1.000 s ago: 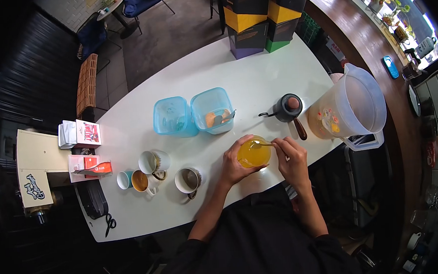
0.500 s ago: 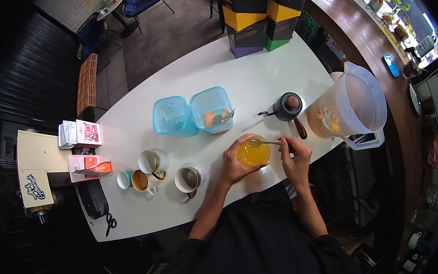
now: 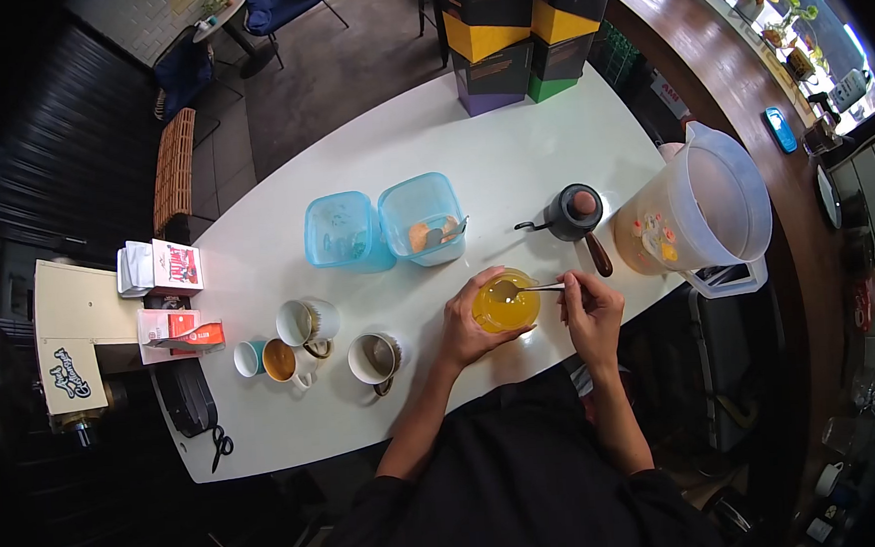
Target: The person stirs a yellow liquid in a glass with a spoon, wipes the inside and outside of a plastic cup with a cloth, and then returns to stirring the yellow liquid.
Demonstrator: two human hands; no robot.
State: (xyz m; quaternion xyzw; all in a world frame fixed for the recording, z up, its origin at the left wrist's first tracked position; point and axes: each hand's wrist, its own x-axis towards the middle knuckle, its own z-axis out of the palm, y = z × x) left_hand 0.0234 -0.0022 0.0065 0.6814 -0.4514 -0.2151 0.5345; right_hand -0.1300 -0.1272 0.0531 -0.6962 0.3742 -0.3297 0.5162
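A glass of yellow-orange liquid (image 3: 503,310) stands at the near edge of the white table, with my left hand (image 3: 468,324) wrapped round its left side. My right hand (image 3: 594,317) pinches the handle of a metal spoon (image 3: 544,287), whose bowl is in the liquid. Beyond the glass stand two blue translucent tubs: the left tub (image 3: 340,229) has little visible inside, and the right tub (image 3: 421,199) holds orange powder and a scoop. A black gooseneck kettle (image 3: 572,215) with a wooden handle sits behind my right hand.
A large plastic pitcher (image 3: 694,208) of light brown liquid stands at the right. Several cups, including a ribbed mug (image 3: 375,360), are grouped on the left. Scissors (image 3: 222,445) lie near the left corner. Dark boxes (image 3: 493,74) are stacked at the far end of the white table (image 3: 511,159).
The spoon has shifted slightly within the liquid, its bowl now a little lower and further left. My right hand has moved slightly with it; my left hand stays on the glass.
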